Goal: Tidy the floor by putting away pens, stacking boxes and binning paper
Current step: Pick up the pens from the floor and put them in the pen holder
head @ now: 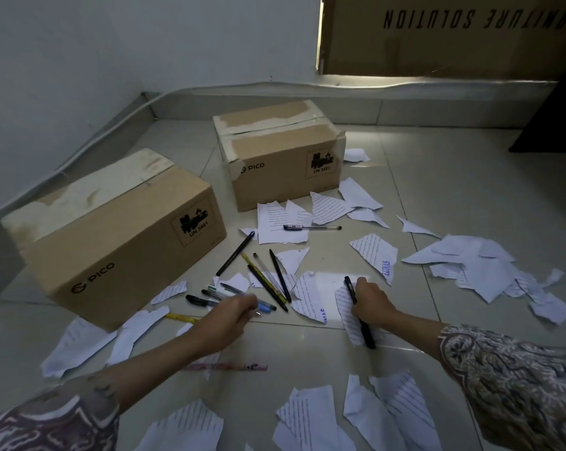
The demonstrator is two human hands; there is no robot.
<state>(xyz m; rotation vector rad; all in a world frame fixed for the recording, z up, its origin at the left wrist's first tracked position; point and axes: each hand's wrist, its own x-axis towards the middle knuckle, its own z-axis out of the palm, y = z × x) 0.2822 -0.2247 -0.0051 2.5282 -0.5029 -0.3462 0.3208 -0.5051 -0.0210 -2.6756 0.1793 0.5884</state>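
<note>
Torn paper scraps (311,418) litter the pale tiled floor (470,177) nearest. The right hand (371,304) grips a black pen (359,312); the left hand (229,317), blurred, curls over scattered pens (268,279), its hold unclear. Beyond, two closed cardboard boxes (112,236) stand apart near the white wall (112,43).

Left hand (233,315) motion-blurred, fingers smeared over pen cluster (242,297), can't tell if I've got a grip. Right hand (371,302) covers mid of black pen (359,312). Big carton (454,34) cut off top/right, print partly lost. Paper text too small to read.
</note>
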